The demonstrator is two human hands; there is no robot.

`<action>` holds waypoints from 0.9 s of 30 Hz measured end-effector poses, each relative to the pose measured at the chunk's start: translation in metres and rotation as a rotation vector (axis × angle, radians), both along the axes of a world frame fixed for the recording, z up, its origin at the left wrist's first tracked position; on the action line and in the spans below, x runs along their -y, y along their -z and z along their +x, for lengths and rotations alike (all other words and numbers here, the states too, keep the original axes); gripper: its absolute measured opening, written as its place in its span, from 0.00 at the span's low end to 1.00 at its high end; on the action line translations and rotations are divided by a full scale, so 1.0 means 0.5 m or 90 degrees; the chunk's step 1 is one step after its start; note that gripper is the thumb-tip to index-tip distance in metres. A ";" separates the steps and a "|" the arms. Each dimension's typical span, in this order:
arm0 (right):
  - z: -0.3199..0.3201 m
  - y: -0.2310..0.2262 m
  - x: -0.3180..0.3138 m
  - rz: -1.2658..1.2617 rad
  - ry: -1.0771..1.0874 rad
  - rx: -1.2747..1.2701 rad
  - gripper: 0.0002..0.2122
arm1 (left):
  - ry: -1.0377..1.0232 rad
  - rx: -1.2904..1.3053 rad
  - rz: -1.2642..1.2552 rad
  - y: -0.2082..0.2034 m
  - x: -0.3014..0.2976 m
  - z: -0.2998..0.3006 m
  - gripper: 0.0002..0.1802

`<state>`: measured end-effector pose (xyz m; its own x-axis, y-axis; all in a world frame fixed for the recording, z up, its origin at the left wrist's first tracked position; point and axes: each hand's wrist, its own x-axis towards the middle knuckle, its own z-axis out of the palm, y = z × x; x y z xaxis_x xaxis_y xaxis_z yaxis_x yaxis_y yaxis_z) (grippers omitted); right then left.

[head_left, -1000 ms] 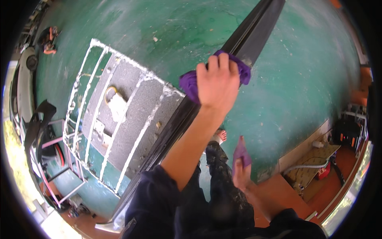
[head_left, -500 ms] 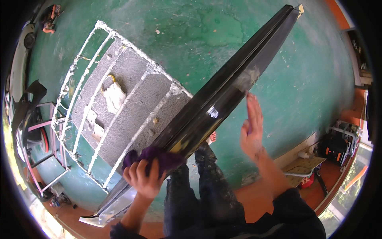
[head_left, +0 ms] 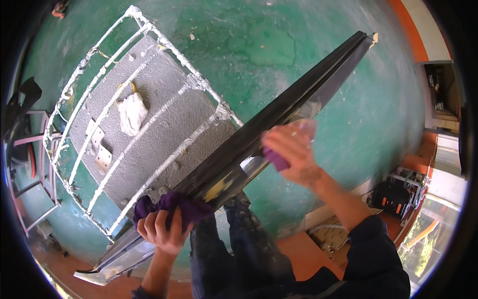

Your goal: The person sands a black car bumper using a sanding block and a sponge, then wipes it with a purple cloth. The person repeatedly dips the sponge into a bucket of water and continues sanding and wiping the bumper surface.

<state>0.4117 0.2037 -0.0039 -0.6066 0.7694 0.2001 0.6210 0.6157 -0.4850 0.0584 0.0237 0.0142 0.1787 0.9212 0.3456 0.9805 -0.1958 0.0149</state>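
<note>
A long black car body panel (head_left: 279, 112) lies slanted across the rack's right edge, from lower left to upper right. It bears a yellowish patch (head_left: 217, 187), a bright white patch and a dull grey sanded patch. My left hand (head_left: 167, 231) is closed on a bunched dark purple cloth (head_left: 174, 207) against the panel's lower part. Over the panel's middle, my right hand (head_left: 294, 152) curls round a purple pad (head_left: 276, 158). Motion blurs its fingers, and the hand hides part of the panel; whether the pad touches the surface I cannot tell.
A paint-crusted white metal rack (head_left: 137, 74) with a grey speckled board (head_left: 164, 119) stands at left, holding a white cloth-like item (head_left: 132, 113). Another metal frame (head_left: 37, 142) is at far left. A black case (head_left: 391, 196) sits at right. A person (head_left: 59, 9) is partly visible at upper left.
My right hand has swung left from beside the panel to over its middle, and the purple pad now shows clearly. The left hand stays on the cloth. The whole view has shifted.
</note>
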 end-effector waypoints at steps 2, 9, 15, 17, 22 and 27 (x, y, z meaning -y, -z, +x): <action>0.006 -0.005 -0.037 0.057 0.070 0.027 0.28 | 0.004 0.009 0.024 0.007 -0.011 -0.005 0.24; -0.087 -0.040 -0.004 -0.028 0.014 -0.001 0.22 | -0.013 0.019 0.041 0.016 -0.009 -0.011 0.24; 0.005 -0.011 -0.065 0.065 0.164 0.030 0.21 | -0.019 0.003 0.058 0.013 -0.022 -0.006 0.25; -0.050 0.018 0.006 0.088 0.207 0.003 0.25 | -0.025 0.002 0.041 0.007 -0.011 -0.004 0.26; -0.242 -0.017 0.184 -0.134 0.024 -0.084 0.31 | -0.035 0.023 0.057 0.034 -0.002 0.004 0.26; -0.183 0.040 0.162 -0.015 -0.131 -0.062 0.34 | -0.017 0.024 0.062 0.029 -0.009 0.000 0.23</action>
<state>0.3203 0.1228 -0.0241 -0.7296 0.6371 0.2485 0.4335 0.7119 -0.5525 0.0585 0.0281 -0.0003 0.1400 0.8875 0.4391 0.9845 -0.1721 0.0338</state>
